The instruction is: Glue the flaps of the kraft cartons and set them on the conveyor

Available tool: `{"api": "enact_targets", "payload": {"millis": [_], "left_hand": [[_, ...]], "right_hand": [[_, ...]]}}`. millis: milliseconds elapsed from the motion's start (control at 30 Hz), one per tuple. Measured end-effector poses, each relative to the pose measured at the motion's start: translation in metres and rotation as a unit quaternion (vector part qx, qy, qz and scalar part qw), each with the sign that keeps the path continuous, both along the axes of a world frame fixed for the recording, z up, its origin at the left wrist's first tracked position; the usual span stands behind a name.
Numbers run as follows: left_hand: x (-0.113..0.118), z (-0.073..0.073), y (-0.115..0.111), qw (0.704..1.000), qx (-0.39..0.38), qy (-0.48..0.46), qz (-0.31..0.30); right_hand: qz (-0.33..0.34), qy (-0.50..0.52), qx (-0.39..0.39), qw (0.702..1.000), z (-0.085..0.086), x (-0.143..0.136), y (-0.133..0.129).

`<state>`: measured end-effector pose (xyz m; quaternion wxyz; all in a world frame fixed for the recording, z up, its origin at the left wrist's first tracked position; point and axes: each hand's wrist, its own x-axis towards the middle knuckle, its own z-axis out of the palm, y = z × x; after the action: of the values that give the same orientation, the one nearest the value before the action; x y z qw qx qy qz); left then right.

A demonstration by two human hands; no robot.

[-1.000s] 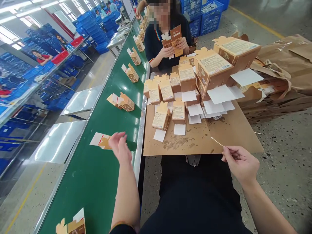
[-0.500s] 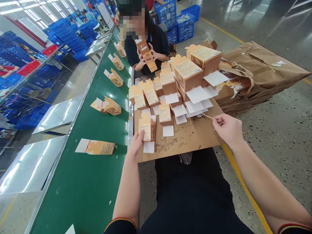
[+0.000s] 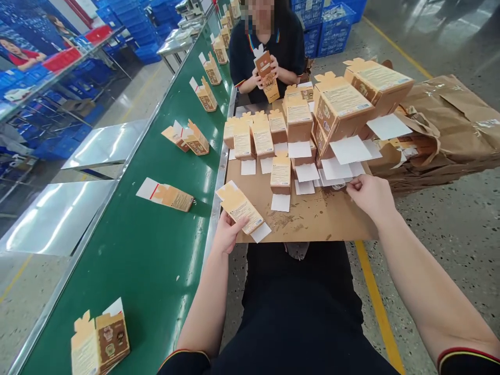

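Observation:
My left hand (image 3: 231, 230) is closed on a small tan paper carton (image 3: 242, 211), thumb on its printed face. The carton is tilted above the near left edge of the cardboard sheet (image 3: 320, 219), a white flap sticking out at its lower end. My right hand (image 3: 371, 198) is pinched at the sheet's right side, beside a small shiny dish (image 3: 339, 186) partly under white flaps. The thin stick in its fingers is mostly hidden now. Just beyond my hands stand one single carton (image 3: 280, 174) and a stacked group of cartons (image 3: 344, 101) with white flaps hanging out.
A green conveyor belt (image 3: 156, 265) runs along my left, carrying several cartons, one close by (image 3: 102, 338). Across the sheet, a co-worker (image 3: 269, 57) holds another carton in both hands. Brown paper-wrapped stacks (image 3: 461, 120) lie at right; blue crates (image 3: 334, 31) stand behind.
My left hand has lifted and tilted its carton from the sheet. My right hand has come nearer the dish with the stick. A carton has come further into view on the near belt.

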<state>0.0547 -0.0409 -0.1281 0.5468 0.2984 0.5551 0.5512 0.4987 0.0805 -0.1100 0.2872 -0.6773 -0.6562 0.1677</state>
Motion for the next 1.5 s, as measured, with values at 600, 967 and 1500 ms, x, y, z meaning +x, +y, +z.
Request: {"api": "enact_targets", "payload": {"millis": [600, 967, 1500], "left_hand": [[0.011, -0.028, 0.017, 0.996, 0.049, 0.030, 0.068], [0.018, -0.025, 0.014, 0.994, 0.074, 0.063, 0.059], [0.041, -0.033, -0.012, 0.936, 0.106, 0.333, 0.027]], "right_hand": [[0.202, 0.228, 0.041, 0.952, -0.057, -0.185, -0.141], [0.182, 0.207, 0.030, 0.961, -0.062, -0.182, -0.126], [0.059, 0.284, 0.051, 0.956, -0.034, -0.129, -0.155]]}}
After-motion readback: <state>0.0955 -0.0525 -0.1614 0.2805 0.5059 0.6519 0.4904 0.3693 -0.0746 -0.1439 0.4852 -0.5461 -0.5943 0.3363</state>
